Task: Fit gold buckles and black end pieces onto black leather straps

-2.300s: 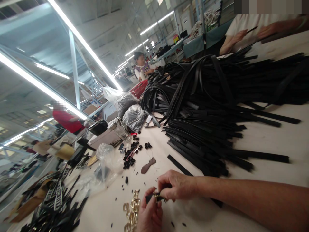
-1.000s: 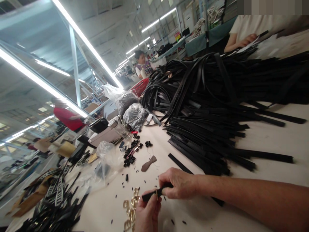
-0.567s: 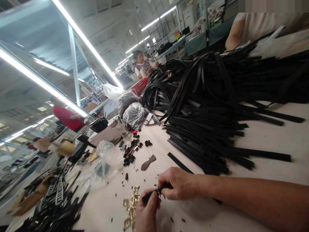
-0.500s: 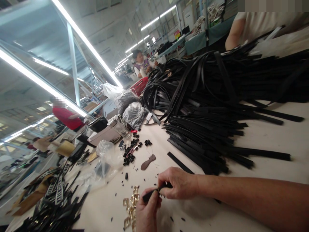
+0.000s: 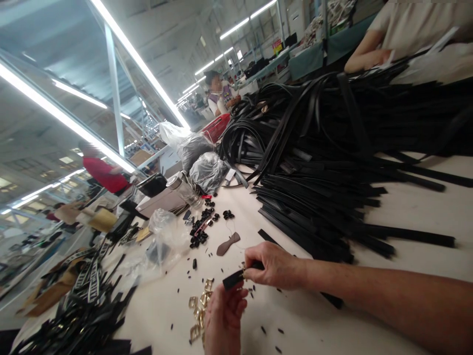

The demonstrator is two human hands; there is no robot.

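My right hand [image 5: 271, 266] is closed around a black strap [image 5: 233, 280], whose short end sticks out to the left past a small gold-coloured piece at my fingertips. The strap's other part runs out beneath my wrist. Just below that end, my left hand [image 5: 226, 313] has its palm turned up and its fingers loosely curled and apart, holding nothing. Gold buckles [image 5: 199, 315] lie on the pale table beside my left hand. A brown bow-shaped piece [image 5: 228, 244] rests beyond my hands, near small black parts [image 5: 199, 231].
A large heap of black straps [image 5: 314, 148] covers the back right. More straps [image 5: 84, 320] lie at the lower left. Clear plastic bags [image 5: 162, 241], a glass jar [image 5: 183, 190] and a red basket [image 5: 218, 127] stand farther back. Other people are beyond the table.
My left hand has let go of the strap and opened, moving slightly down. My right hand has risen a little with the strap. The view has shifted slightly.
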